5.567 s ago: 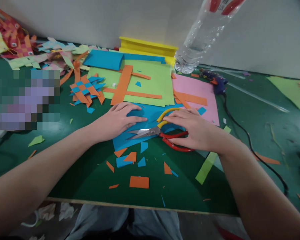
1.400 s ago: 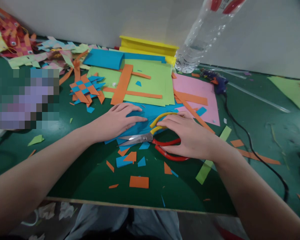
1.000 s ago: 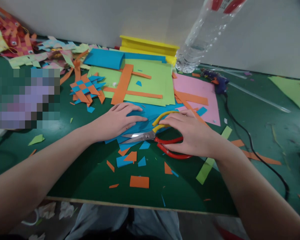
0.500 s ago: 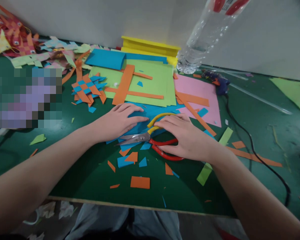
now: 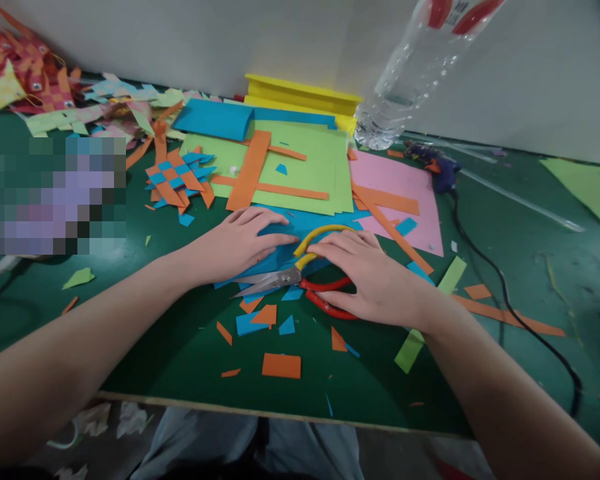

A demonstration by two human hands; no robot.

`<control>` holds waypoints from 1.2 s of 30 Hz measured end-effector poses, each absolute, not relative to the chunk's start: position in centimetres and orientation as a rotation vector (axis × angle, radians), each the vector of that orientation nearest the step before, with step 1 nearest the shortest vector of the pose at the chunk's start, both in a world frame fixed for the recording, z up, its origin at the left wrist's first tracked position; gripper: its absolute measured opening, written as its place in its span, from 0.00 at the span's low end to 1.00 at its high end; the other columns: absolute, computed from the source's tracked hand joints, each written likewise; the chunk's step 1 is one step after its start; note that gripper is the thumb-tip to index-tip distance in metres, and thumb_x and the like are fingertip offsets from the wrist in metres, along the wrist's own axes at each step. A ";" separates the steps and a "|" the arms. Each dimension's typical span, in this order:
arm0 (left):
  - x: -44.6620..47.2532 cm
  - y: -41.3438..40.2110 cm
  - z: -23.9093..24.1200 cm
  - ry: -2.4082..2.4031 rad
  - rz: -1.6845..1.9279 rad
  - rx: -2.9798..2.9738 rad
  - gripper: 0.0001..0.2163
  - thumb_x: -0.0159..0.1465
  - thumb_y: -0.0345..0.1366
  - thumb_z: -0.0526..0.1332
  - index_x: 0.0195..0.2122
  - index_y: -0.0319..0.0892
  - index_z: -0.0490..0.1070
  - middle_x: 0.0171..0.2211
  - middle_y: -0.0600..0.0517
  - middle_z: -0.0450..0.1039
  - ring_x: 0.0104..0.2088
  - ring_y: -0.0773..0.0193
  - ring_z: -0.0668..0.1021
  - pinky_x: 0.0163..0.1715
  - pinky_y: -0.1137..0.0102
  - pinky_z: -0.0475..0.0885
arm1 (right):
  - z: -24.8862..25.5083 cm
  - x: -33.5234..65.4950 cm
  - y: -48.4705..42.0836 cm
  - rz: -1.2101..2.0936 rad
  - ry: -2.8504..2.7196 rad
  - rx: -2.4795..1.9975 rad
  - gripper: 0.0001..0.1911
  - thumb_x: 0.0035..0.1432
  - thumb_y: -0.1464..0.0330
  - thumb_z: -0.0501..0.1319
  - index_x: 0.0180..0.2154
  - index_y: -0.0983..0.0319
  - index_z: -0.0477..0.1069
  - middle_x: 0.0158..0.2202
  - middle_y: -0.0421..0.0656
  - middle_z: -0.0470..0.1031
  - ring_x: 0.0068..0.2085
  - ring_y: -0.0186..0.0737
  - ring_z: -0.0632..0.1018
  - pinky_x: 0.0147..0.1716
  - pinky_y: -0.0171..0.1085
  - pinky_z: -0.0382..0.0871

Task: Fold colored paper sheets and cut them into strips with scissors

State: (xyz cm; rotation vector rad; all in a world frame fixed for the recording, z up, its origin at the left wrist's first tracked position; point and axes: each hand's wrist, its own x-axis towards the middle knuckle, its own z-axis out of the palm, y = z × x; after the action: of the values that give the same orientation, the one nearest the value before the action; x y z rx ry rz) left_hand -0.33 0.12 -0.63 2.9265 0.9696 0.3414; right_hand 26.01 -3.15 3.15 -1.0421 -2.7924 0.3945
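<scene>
My right hand (image 5: 367, 270) is closed on the scissors (image 5: 285, 277), which have one yellow and one red handle. Their blades point left over blue paper scraps and look slightly apart. My left hand (image 5: 243, 243) lies over a blue sheet of paper (image 5: 313, 217), fingers stretched out and slightly curved, just above the blades. Part of the blue sheet is hidden beneath both hands. Left of it rests a woven orange and blue paper piece (image 5: 175, 177). Beyond the hands is a stack of light green paper (image 5: 300, 173) with orange strips (image 5: 250, 170) on top.
Behind stand a clear plastic bottle (image 5: 400, 87) and folded yellow paper (image 5: 305, 93). A purple glue gun (image 5: 443, 173) trails a black cord (image 5: 510, 287) at the right. Pink paper (image 5: 405, 173) lies beside it. Paper scraps, including an orange rectangle (image 5: 281, 366), litter the green table (image 5: 190, 353).
The scissors' red handles have come slightly closer together under my right hand. My left hand keeps its place on the blue paper. The whole view has shifted a little.
</scene>
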 end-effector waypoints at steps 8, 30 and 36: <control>-0.4 0.1 -0.7 0.963 0.347 2.907 0.17 0.73 0.35 0.49 0.61 0.51 0.65 0.61 0.47 0.62 0.62 0.52 0.62 0.60 0.54 0.62 | 3.1 25.4 -3.5 0.403 -2.749 -0.996 0.20 0.60 0.59 0.60 0.50 0.64 0.69 0.47 0.50 0.75 0.51 0.51 0.74 0.54 0.51 0.61; -0.3 0.0 -0.5 0.961 0.343 2.933 0.16 0.73 0.35 0.49 0.60 0.49 0.66 0.60 0.45 0.63 0.61 0.51 0.64 0.58 0.53 0.64 | 3.1 24.9 -4.0 0.451 -2.745 -0.974 0.20 0.61 0.60 0.59 0.52 0.62 0.69 0.49 0.51 0.75 0.51 0.52 0.74 0.52 0.51 0.62; -0.3 0.1 -0.5 0.955 0.346 2.929 0.17 0.74 0.36 0.48 0.61 0.49 0.65 0.61 0.44 0.62 0.62 0.50 0.63 0.58 0.52 0.64 | 3.3 24.9 -4.0 0.454 -2.795 -0.945 0.22 0.60 0.61 0.60 0.53 0.64 0.69 0.50 0.54 0.74 0.50 0.53 0.74 0.51 0.53 0.63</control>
State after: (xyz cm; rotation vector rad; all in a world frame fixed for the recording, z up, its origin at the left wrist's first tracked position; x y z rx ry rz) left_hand -0.34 0.10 -0.54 2.9288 0.9547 0.3456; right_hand 24.92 -3.97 3.30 -0.9454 -2.7950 0.4539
